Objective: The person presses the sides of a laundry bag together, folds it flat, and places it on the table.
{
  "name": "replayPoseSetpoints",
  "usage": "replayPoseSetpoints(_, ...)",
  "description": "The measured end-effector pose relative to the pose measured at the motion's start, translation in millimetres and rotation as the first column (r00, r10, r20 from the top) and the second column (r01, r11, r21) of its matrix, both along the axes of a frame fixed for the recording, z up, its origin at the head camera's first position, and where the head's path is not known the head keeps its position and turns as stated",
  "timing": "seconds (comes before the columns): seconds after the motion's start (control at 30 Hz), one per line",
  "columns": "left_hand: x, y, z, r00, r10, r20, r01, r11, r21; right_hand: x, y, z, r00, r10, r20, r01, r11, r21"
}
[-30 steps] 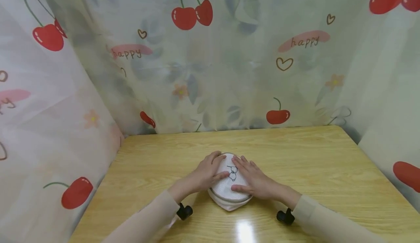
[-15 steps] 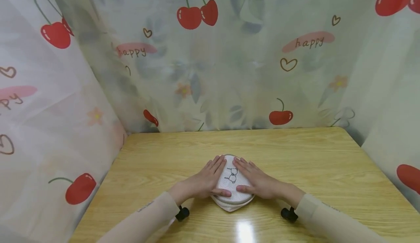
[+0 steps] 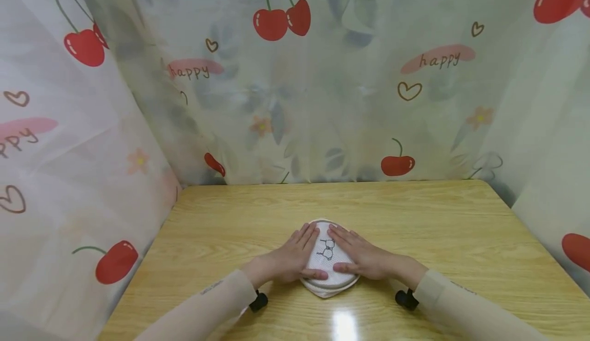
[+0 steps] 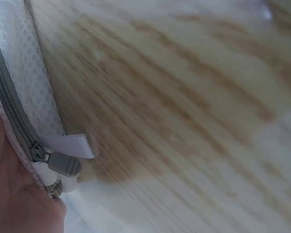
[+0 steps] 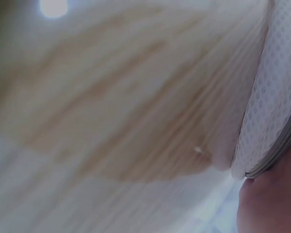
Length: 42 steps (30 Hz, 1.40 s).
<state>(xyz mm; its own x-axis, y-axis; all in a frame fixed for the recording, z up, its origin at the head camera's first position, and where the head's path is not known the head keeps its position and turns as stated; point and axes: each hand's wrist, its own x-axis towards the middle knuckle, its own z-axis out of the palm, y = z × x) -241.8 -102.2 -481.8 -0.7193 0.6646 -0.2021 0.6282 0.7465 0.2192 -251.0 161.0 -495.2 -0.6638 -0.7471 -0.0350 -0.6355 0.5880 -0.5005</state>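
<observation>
A white mesh laundry bag point(image 3: 329, 265) with a line drawing on top lies on the wooden table. My left hand point(image 3: 294, 258) presses on its left side with straight fingers, the thumb along the near edge. Opposite it, my right hand point(image 3: 364, 258) rests flat on the right side, fingertips near the far rim and thumb pointing inward. A grey zipper point(image 4: 12, 97) runs round the bag's side in the left wrist view, with its grey pull point(image 4: 65, 165) and a small white tag point(image 4: 77, 145) beside my hand. The right wrist view shows the bag's mesh wall point(image 5: 269, 87) and more zipper.
The wooden table point(image 3: 230, 218) extends around the bag on all sides. A cherry-patterned curtain point(image 3: 295, 100) hangs behind its far edge and along both sides. Black wrist cameras point(image 3: 259, 301) sit under both forearms, close above the tabletop.
My left thumb has moved from the drawing to the bag's near edge, and the left fingers have slid off the far rim and straightened. The right hand stays flat. The head view has shifted slightly.
</observation>
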Motion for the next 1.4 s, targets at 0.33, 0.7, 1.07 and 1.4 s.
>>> replayPoseSetpoints(0.33, 2.7, 3.2, -1.1, 1.0, -0.004, -0.007, 0.003, 0.997, -0.075, -10.4, 2, -21.6, 1.0, 0.011, -0.002, -0.01, 0.991, 0.132)
replayPoseSetpoints(0.7, 2.6, 9.2, 2.5, 1.0, -0.009, -0.02, 0.006, 0.99, -0.141, -10.7, 0, -22.9, 0.999, 0.028, 0.02, -0.031, 0.987, 0.155)
replayPoseSetpoints(1.07, 2.3, 13.0, 5.2, 0.998, -0.021, -0.055, 0.01, 0.98, -0.198, -15.1, -3, -20.0, 0.998, 0.052, 0.019, -0.055, 0.974, 0.221)
replayPoseSetpoints(1.4, -3.8, 9.3, 1.2, 1.0, -0.005, -0.026, 0.0, 0.986, -0.167, -15.2, -6, -11.8, 0.998, 0.063, 0.029, -0.068, 0.974, 0.214)
